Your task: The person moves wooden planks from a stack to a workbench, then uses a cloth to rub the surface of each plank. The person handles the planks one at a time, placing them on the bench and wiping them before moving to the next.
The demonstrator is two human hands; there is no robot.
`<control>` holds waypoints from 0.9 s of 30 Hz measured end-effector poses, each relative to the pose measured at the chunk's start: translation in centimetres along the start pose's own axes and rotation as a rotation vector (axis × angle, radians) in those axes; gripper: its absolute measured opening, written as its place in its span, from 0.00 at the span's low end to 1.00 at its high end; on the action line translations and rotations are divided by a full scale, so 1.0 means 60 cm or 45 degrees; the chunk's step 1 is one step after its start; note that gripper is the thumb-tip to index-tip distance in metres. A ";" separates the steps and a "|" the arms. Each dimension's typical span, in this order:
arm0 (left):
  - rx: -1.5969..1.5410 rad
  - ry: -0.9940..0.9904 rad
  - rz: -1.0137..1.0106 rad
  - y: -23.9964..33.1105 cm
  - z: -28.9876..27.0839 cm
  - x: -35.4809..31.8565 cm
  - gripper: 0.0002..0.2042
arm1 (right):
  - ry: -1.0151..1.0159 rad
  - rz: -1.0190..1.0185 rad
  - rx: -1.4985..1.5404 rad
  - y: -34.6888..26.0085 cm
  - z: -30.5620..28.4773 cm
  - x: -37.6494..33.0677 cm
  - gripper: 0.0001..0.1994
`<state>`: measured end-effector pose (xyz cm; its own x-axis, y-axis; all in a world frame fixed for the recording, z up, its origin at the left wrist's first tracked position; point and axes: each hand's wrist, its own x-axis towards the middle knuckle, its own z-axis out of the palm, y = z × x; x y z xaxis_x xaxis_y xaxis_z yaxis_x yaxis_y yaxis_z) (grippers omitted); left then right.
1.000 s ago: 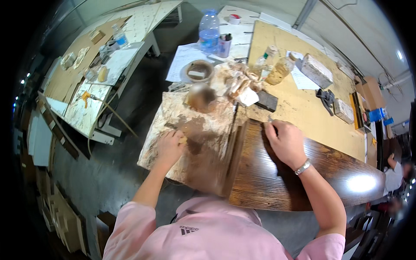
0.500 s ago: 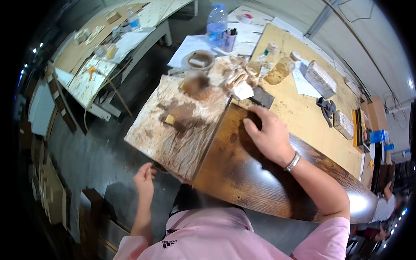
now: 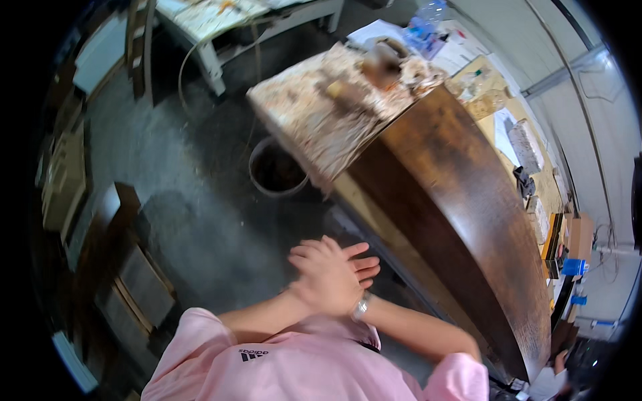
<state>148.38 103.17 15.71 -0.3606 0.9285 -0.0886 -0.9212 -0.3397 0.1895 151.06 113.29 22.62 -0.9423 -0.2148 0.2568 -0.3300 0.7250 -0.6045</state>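
Both hands are off the work and pressed together in front of the pink shirt, below the near edge of the dark wooden board (image 3: 461, 200). The right hand (image 3: 328, 277) lies across the left hand (image 3: 358, 267), palms meeting, fingers stretched flat; neither grip holds anything, and a watch sits on the right wrist. They look to be rubbing or brushing each other off.

The dark wooden board rests on the counter (image 3: 314, 117), its glossy brown face already evenly stained along the length that shows, so I judge the staining largely done and the hands now at a pause; whether another coat or a wipe remains I cannot tell, since the picture is blurred.

Beyond the board's far end, the counter top is blotched with pale and brown smears, with a small block (image 3: 338, 90) and some round pots on it, too blurred to name. A clear plastic bottle (image 3: 428, 17) stands past those. Under the counter, left of the board, a round bucket (image 3: 274, 167) sits on the grey floor. To the right of the board, a second bench carries papers and small tools. Nothing lies between the hands and the board.
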 end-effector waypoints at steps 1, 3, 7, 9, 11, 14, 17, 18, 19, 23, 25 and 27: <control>-0.115 0.055 -0.030 -0.021 -0.008 -0.014 0.30 | 0.031 -0.069 -0.051 0.020 0.046 -0.036 0.22; -0.123 0.554 0.129 -0.042 -0.059 -0.068 0.32 | 0.065 -0.118 -0.194 0.047 0.127 -0.083 0.21; -0.115 0.965 0.172 -0.051 -0.132 -0.244 0.32 | -0.823 1.220 -0.331 0.139 0.277 -0.312 0.21; 0.289 1.124 0.199 -0.084 -0.209 -0.333 0.30 | -1.406 1.078 -0.444 0.155 0.278 -0.379 0.21; 0.499 1.517 0.056 -0.145 -0.265 -0.392 0.22 | -1.259 1.278 -0.506 0.171 0.296 -0.437 0.17; 0.399 1.704 -0.259 -0.280 -0.365 -0.440 0.16 | -1.021 1.450 -0.479 0.235 0.341 -0.480 0.10; 0.640 1.575 -0.398 -0.441 -0.470 -0.446 0.14 | -0.749 1.476 -0.439 0.313 0.393 -0.503 0.11; 0.730 1.500 -0.454 -0.467 -0.492 -0.429 0.14 | -0.634 1.487 -0.456 0.357 0.413 -0.524 0.12; 0.804 1.411 -0.613 -0.494 -0.513 -0.413 0.15 | -0.518 1.494 -0.471 0.400 0.428 -0.548 0.14; 0.913 1.473 -0.429 -0.632 -0.649 -0.348 0.13 | -0.276 1.426 -0.736 0.568 0.449 -0.610 0.19; 0.866 1.463 -0.286 -0.723 -0.734 -0.335 0.12 | -0.140 1.419 -0.859 0.659 0.449 -0.685 0.22; 0.937 1.420 -0.334 -0.726 -0.766 -0.308 0.10 | -0.058 1.508 -0.919 0.698 0.437 -0.698 0.23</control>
<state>188.44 93.94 -35.83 -0.4366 0.2201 -0.8723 -0.8166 0.3099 0.4869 175.23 135.48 -33.23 -0.6433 0.7481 -0.1629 0.7471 0.6599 0.0802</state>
